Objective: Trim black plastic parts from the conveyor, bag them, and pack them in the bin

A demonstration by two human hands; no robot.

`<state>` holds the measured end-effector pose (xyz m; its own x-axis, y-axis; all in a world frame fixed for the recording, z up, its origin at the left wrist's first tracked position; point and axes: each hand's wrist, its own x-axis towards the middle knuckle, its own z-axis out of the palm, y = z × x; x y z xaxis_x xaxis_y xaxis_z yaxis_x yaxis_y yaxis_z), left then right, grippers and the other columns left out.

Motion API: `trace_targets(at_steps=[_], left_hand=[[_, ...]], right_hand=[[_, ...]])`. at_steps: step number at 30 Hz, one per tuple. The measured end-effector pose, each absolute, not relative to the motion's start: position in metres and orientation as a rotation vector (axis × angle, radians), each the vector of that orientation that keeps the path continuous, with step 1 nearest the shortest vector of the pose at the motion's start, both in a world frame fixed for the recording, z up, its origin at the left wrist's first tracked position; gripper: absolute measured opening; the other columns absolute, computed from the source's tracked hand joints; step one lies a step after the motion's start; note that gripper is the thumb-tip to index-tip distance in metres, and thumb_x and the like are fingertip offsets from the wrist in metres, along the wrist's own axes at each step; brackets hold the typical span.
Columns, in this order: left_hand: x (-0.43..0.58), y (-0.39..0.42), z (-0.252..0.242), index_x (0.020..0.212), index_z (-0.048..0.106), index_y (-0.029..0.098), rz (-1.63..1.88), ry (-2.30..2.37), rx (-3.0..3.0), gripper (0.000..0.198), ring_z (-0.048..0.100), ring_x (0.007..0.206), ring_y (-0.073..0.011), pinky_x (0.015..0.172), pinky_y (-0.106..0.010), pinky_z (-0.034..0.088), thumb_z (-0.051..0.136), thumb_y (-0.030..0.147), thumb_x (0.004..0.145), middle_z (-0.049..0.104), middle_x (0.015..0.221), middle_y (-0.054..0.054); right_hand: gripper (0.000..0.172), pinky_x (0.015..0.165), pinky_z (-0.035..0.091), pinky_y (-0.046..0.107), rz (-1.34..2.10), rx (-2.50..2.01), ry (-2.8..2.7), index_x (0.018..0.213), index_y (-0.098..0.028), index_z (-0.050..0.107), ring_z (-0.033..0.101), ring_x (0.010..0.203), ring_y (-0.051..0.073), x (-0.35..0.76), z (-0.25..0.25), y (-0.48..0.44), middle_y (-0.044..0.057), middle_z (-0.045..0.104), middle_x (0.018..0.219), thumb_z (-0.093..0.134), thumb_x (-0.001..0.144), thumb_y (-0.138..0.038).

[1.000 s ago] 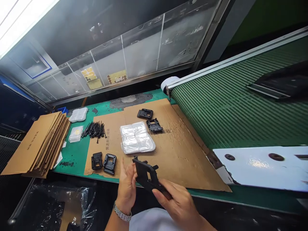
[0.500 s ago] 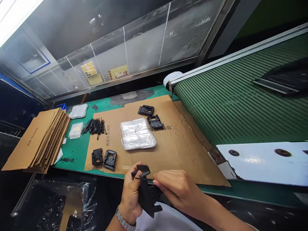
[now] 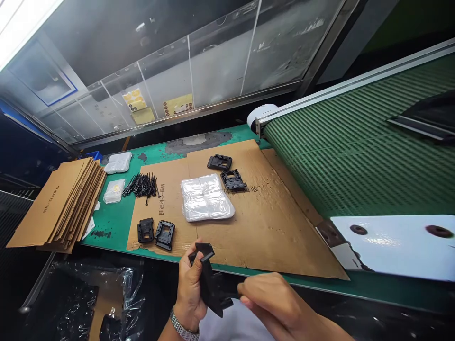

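In the lower middle, my left hand (image 3: 190, 289) is closed around a black plastic part (image 3: 210, 291) with a bent upper end, thumb pressed over it. My right hand (image 3: 275, 298) is to its right, apart from the part's bent end, with fingers pinched together. What those fingers hold is hard to see against the dark background. Two black frame-like plastic pieces (image 3: 164, 235) lie on the cardboard sheet (image 3: 284, 237) to the left. Another two black plastic pieces (image 3: 219, 162) lie farther back, beside a bundle of clear plastic bags (image 3: 206, 199).
A pile of thin black pins (image 3: 144, 185) lies left of the bags. Smaller bag packs (image 3: 118, 162) rest on the green table (image 3: 106, 215), beside stacked flat cardboard (image 3: 53, 203). At right, a green conveyor belt (image 3: 355, 142) carries a dark item. Plastic film (image 3: 131, 289) is lower left.
My right hand has moved down and right, away from the part's upper end. The thin black strip seen there before no longer shows. My left hand still grips the part.
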<state>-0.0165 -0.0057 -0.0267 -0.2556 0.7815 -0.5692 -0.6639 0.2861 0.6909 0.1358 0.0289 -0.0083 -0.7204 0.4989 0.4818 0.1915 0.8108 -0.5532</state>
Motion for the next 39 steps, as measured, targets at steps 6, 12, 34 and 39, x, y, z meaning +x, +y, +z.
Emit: trace_targets(at_steps=[6,12,34,39], left_hand=[[-0.013,-0.007,-0.024,0.107,0.056,0.019,1.474,1.248,0.199,0.055,0.057,0.074,-0.0114,0.062,-0.02,0.042,0.074,0.038,0.058,0.063,0.091,-0.002],[-0.016,-0.009,-0.031,0.107,0.056,0.019,1.426,1.164,0.214,0.051,0.053,0.059,-0.0075,0.055,-0.018,0.041,0.072,0.035,0.061,0.061,0.075,0.001],[-0.033,-0.009,-0.047,0.105,0.059,0.025,1.069,0.657,-0.213,0.031,0.044,0.058,-0.0059,0.038,-0.011,0.031,0.056,0.036,0.076,0.055,0.085,-0.005],[-0.023,0.01,-0.069,0.081,0.063,0.015,1.207,0.749,-0.409,0.013,0.052,0.069,-0.0084,0.061,-0.016,0.043,0.052,0.021,0.078,0.057,0.08,-0.005]], right_hand=[[0.036,0.042,0.026,0.021,0.763,-0.818,-2.283,0.059,-0.021,0.034,0.036,0.039,0.007,0.122,-0.009,0.034,-0.005,0.041,0.047,0.026,0.093,-0.028],[0.038,0.044,0.027,0.022,0.795,-0.963,-2.317,0.059,-0.02,0.039,0.041,0.04,0.009,0.122,-0.017,0.041,-0.003,0.048,0.047,0.025,0.093,-0.03],[0.026,0.075,0.045,0.037,0.327,-1.426,-2.09,0.099,-0.017,0.056,0.056,0.085,0.024,0.156,-0.122,0.076,0.012,0.06,0.089,0.036,0.087,-0.026],[0.05,0.08,0.047,0.035,0.635,-0.779,-2.133,0.119,-0.017,0.045,0.057,0.094,0.024,0.109,-0.086,0.033,0.012,0.061,0.1,0.05,0.08,-0.048]])
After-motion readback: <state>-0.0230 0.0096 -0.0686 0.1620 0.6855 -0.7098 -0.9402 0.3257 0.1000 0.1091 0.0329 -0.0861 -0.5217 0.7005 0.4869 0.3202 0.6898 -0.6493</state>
